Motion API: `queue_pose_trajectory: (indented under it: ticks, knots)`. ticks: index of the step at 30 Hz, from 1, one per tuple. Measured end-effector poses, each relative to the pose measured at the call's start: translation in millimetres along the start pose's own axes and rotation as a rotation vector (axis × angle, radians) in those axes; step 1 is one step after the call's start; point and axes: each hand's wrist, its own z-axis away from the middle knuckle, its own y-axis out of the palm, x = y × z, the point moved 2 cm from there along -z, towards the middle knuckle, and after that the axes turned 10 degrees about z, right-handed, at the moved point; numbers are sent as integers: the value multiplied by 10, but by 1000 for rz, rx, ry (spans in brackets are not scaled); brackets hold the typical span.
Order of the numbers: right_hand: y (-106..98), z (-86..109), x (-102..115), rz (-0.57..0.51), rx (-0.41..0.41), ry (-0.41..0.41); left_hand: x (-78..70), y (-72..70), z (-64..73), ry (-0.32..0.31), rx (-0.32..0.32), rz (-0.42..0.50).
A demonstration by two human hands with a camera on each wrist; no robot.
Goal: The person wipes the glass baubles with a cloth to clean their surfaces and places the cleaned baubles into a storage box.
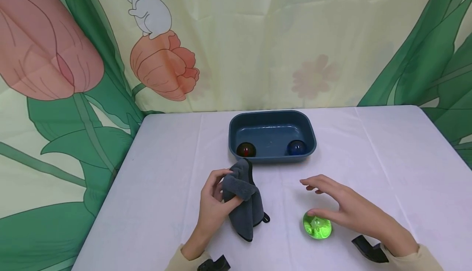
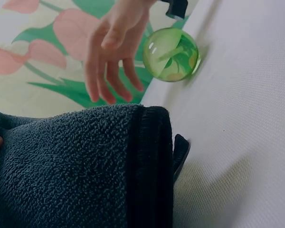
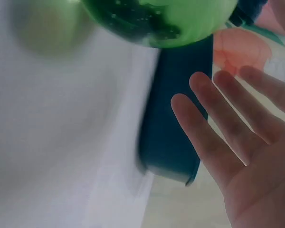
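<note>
A folded dark grey-blue towel (image 1: pixel 245 211) with black edging and a small loop hangs from my left hand (image 1: pixel 212 207), pinched between thumb and fingers. It fills the lower left of the left wrist view. To its right on the table, a clear green ball (image 1: pixel 318 226) sits close below my right hand (image 1: pixel 355 209). The right thumb overlaps the ball's top in the head view. Its fingers (image 3: pixel 223 126) are spread and nearly straight in the right wrist view, holding nothing.
Beyond the towel stands a dark blue rectangular tray (image 1: pixel 273 160). Inside lie a dark red ball (image 1: pixel 246 149) at the left and a dark blue ball (image 1: pixel 296 147) at the right. A white cloth covers the table (image 1: pixel 158 172); a printed curtain (image 1: pixel 239 41) hangs behind.
</note>
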Motion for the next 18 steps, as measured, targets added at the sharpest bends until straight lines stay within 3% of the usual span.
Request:
queue_pose_trajectory:
  ticks: [4, 12, 18]
  knots:
    - [48, 42, -4, -32, 27, -3, 4, -1, 0, -3, 0, -5]
    - [109, 93, -21, -62, 207, 146, -1, 15, -15, -13, 8, -12]
    - [148, 144, -72, -87, 244, 118, 5, 20, -24, -13, 2, -19]
